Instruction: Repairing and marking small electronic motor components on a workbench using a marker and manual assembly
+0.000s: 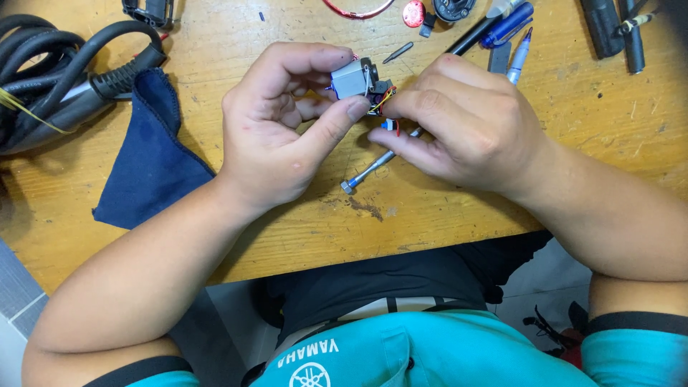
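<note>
Head view looks straight down on a worn wooden tabletop (444, 215), where the left hand (276, 136) pinches a small grey boxy electrical part (351, 79) between thumb and fingers, raised a little above the wood toward the far edge. The right hand (466, 132) is closed around the thin coloured wires (385, 98) that leave that part, with a small blue-and-white connector (388, 125) at its fingertips. Just under both hands lies a long bolt (373, 166), loose on the wood. The weak point, I judge, is the wiring: a hard tug or twist from the right hand could snap a strand or pull it free. The part is small and held only at its sides, so a slip could drop it onto the bolt or let it roll off the near edge. A blue cloth (147, 154) and coiled black cable (57, 68) lie at the left edge; pens (512, 32) and a loose driver bit (398, 51) clutter the far edge, where a swept wrist could scatter them.
</note>
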